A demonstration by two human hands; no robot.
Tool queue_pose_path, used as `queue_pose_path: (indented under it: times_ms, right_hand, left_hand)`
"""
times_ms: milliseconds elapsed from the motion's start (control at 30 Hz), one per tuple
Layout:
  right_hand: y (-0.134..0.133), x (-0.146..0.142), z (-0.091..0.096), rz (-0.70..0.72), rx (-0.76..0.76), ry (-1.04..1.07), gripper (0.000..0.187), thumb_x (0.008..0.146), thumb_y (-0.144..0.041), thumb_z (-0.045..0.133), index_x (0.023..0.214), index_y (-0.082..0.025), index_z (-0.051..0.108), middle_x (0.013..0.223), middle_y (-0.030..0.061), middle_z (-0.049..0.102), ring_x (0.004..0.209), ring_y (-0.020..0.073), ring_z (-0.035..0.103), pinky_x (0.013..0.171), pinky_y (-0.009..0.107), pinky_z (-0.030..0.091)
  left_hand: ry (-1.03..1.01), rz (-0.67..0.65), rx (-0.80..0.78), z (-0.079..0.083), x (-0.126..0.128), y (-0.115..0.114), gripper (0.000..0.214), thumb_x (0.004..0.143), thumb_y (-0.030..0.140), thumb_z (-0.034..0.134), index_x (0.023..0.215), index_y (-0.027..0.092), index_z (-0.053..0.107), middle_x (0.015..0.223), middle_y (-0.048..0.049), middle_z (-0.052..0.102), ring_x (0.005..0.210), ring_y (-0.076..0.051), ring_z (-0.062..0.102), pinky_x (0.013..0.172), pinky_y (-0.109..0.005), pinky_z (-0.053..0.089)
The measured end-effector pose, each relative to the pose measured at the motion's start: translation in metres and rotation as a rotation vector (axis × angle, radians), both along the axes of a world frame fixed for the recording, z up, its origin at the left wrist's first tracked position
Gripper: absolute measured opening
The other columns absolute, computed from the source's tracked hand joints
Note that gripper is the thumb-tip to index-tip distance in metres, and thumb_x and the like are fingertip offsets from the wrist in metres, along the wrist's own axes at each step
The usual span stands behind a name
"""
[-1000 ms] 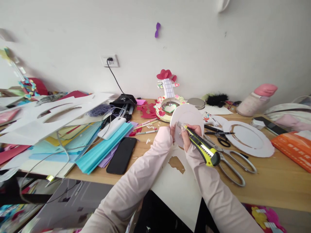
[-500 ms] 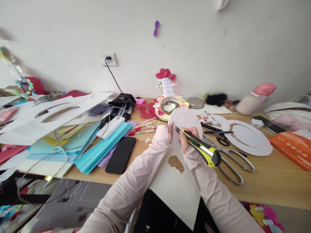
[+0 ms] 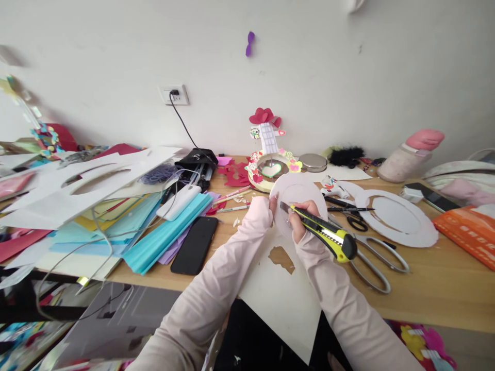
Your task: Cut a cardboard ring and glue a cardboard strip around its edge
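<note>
My right hand (image 3: 302,219) is closed around a yellow and black utility knife (image 3: 323,233), whose blade points left over a round white foam disc (image 3: 297,190). The disc is tilted up in front of me. Its left edge is gripped by my left hand (image 3: 273,204), mostly hidden behind the pink sleeve. Beneath both hands lies a white sheet (image 3: 278,304) with a torn brown patch, overhanging the table edge. Just behind the disc stands a decorated ring (image 3: 266,183) with stickers, a checked neck and red paper petals.
Large scissors (image 3: 381,257), small black scissors (image 3: 356,222) and a white cut-out ring (image 3: 402,219) lie to the right. Left are a black phone (image 3: 194,245), turquoise paper (image 3: 166,234) and stacked sheets with a loose cable (image 3: 104,242). An orange packet (image 3: 464,232) is far right.
The view has shifted very slightly. Both hands keep their hold on the disc and the knife, with hardly any movement of the blade.
</note>
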State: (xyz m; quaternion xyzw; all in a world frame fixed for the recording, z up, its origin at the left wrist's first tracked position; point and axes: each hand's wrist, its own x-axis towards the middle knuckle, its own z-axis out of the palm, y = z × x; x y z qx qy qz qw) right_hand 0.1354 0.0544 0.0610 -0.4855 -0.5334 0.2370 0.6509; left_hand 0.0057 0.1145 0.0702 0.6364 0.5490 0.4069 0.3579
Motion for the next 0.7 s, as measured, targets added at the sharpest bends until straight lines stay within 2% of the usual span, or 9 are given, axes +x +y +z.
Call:
queue_pose_path:
  times_ms: [200,267,367,500,600,700]
  right_hand:
    - [0.005,-0.005,-0.005,-0.070,-0.026,0.059,0.011,0.092,-0.030,0.070,0.094,-0.024,0.061,0.068,-0.0044,0.067,0.060,0.0169,0.062,0.063,0.034,0.053]
    - [0.010,-0.005,-0.009,-0.089,-0.017,0.077,0.011,0.093,-0.031,0.070,0.097,-0.023,0.062,0.073,-0.0035,0.068,0.064,0.0173,0.064,0.067,0.035,0.054]
    - [0.015,-0.004,-0.014,-0.107,0.003,0.090,0.014,0.094,-0.035,0.068,0.100,-0.024,0.061,0.081,-0.0017,0.070,0.072,0.0186,0.068,0.073,0.038,0.057]
    - [0.014,-0.001,-0.017,-0.096,0.019,0.034,0.022,0.095,-0.043,0.071,0.103,-0.024,0.062,0.094,0.0021,0.074,0.083,0.0210,0.070,0.081,0.041,0.060]
    - [0.010,-0.001,-0.016,-0.067,0.017,0.030,0.022,0.094,-0.043,0.071,0.102,-0.024,0.062,0.097,0.0025,0.073,0.084,0.0208,0.069,0.081,0.041,0.061]
    - [0.009,0.000,-0.014,-0.069,-0.002,0.038,0.020,0.092,-0.042,0.071,0.097,-0.025,0.062,0.087,0.0000,0.072,0.075,0.0193,0.068,0.073,0.037,0.060]
  left_hand:
    - [-0.034,0.050,-0.140,0.006,0.010,-0.006,0.067,0.108,0.052,0.049,0.047,0.026,0.042,0.041,-0.0021,0.043,0.044,-0.015,0.050,0.048,-0.029,0.040]
    - [-0.034,0.058,-0.163,0.004,0.015,-0.008,0.067,0.107,0.053,0.053,0.047,0.025,0.042,0.040,-0.0001,0.040,0.043,-0.013,0.047,0.048,-0.028,0.036]
    - [-0.016,0.048,-0.131,-0.002,0.020,-0.012,0.059,0.107,0.047,0.056,0.054,0.023,0.048,0.043,0.0019,0.041,0.046,-0.013,0.048,0.049,-0.027,0.036]
    - [0.004,0.062,-0.066,-0.004,0.021,-0.018,0.048,0.110,0.040,0.047,0.066,0.023,0.056,0.046,0.0014,0.045,0.050,-0.016,0.052,0.051,-0.028,0.040]
    - [0.047,0.103,-0.026,-0.002,0.018,-0.021,0.050,0.110,0.042,0.050,0.063,0.025,0.051,0.047,0.0014,0.042,0.054,-0.017,0.051,0.054,-0.030,0.039]
    - [0.071,0.125,-0.005,0.000,0.017,-0.020,0.050,0.108,0.039,0.054,0.061,0.026,0.045,0.050,0.0034,0.037,0.058,-0.018,0.052,0.057,-0.030,0.039]
